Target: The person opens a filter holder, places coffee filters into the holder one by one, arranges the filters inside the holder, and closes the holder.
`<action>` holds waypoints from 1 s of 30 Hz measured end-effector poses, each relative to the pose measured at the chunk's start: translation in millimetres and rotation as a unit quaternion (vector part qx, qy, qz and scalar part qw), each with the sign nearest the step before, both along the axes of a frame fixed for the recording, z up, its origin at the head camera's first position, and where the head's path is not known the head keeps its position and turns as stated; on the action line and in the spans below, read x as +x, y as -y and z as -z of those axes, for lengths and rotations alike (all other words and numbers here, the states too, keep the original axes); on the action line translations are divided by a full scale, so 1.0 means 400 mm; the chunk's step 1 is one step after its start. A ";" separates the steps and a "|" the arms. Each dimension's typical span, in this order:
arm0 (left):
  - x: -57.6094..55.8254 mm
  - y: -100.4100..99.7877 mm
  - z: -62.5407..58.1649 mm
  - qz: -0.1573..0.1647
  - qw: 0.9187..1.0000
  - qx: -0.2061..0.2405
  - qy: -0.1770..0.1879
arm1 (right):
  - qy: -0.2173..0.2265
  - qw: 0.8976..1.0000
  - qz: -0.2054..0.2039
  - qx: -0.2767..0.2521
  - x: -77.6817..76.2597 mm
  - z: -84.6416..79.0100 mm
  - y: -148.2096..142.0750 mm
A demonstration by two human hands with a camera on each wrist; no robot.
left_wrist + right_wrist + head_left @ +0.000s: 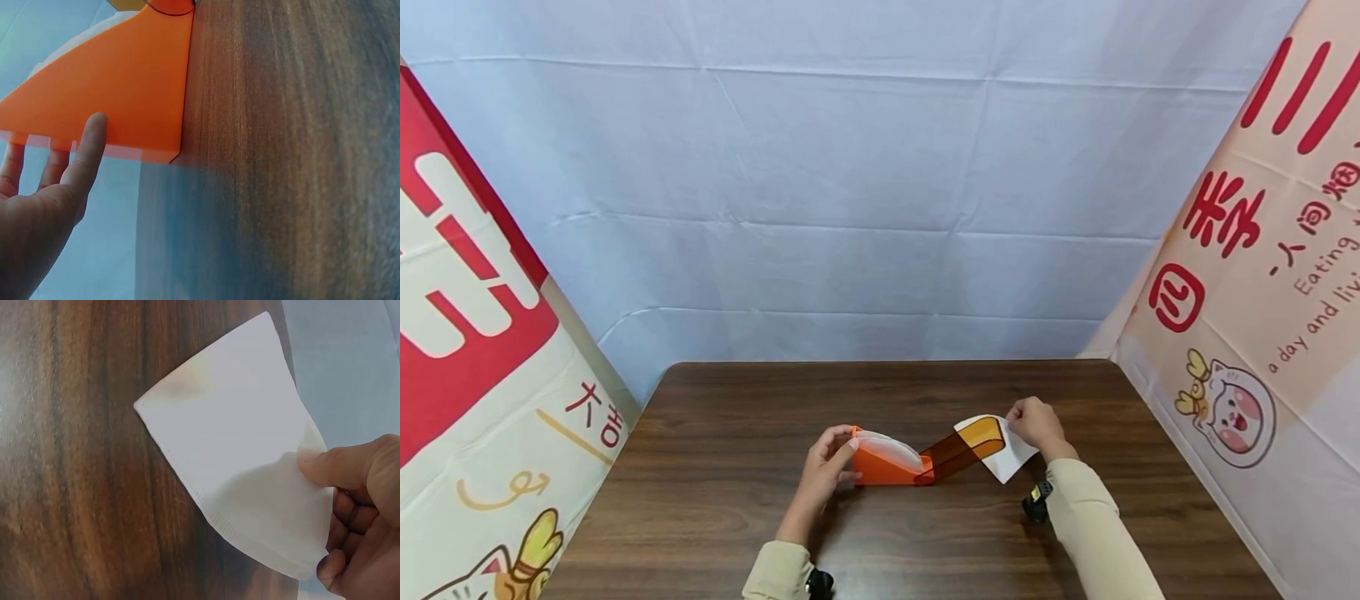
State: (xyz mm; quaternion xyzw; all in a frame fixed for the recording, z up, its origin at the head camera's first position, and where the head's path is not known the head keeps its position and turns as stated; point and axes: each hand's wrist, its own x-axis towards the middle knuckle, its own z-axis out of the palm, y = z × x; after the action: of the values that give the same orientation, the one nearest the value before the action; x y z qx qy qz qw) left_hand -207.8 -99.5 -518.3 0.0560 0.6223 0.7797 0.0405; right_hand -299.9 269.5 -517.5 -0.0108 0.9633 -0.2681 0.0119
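Observation:
An orange filter-paper holder (883, 467) stands on the table, a stack of white filter papers (891, 448) showing above its sloped edge. Its see-through amber lid (958, 450) is swung out to the right. My left hand (829, 467) grips the holder's left end, thumb (94, 140) on the front face and the other fingers on the end wall. One white coffee filter (240, 437) is pinched by its edge between thumb and fingers of my right hand (1036, 423). In the head view the lid's far end overlaps this filter. The right fingertips behind the paper are partly hidden.
The dark wooden table (737, 425) reaches back to a pale cloth backdrop (850, 208). Printed cloth banners flank it at left (467, 333) and right (1247, 317). Small black devices sit at both wrists.

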 end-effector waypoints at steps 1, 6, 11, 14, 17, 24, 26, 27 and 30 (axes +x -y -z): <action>0.000 0.000 0.001 0.000 1.000 -0.001 -0.001 | 0.000 1.000 0.000 -0.001 0.000 -0.001 0.001; 0.001 -0.003 0.002 0.003 1.000 -0.002 -0.002 | 0.002 1.000 0.002 -0.004 0.007 -0.011 0.003; 0.000 -0.002 0.001 0.005 1.000 -0.003 -0.002 | -0.018 1.000 0.010 -0.021 0.024 -0.044 0.020; -0.003 -0.001 0.003 0.001 1.000 -0.002 -0.007 | -0.041 0.999 0.004 -0.031 0.033 -0.068 0.031; -0.013 0.001 0.024 -0.001 1.000 0.003 -0.008 | -0.057 0.998 0.001 -0.032 0.035 -0.083 0.036; -0.028 0.000 0.064 -0.007 1.000 -0.001 -0.017 | -0.091 0.995 -0.005 -0.038 0.039 -0.094 0.034; -0.028 -0.001 0.066 -0.010 1.000 -0.002 -0.020 | -0.094 0.995 -0.005 -0.045 0.042 -0.097 0.036; -0.028 -0.001 0.066 -0.011 1.000 -0.004 -0.022 | -0.095 0.994 -0.006 -0.048 0.043 -0.100 0.036; -0.028 -0.002 0.066 -0.012 1.000 -0.004 -0.023 | -0.096 0.994 -0.002 -0.052 0.048 -0.106 0.035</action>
State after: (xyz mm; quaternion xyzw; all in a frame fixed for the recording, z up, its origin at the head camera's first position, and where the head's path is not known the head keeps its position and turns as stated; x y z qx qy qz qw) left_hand -219.0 -98.7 -544.5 0.0662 0.6271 0.7759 0.0168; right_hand -280.9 255.4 -475.0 -0.0393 0.9448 -0.3152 -0.0801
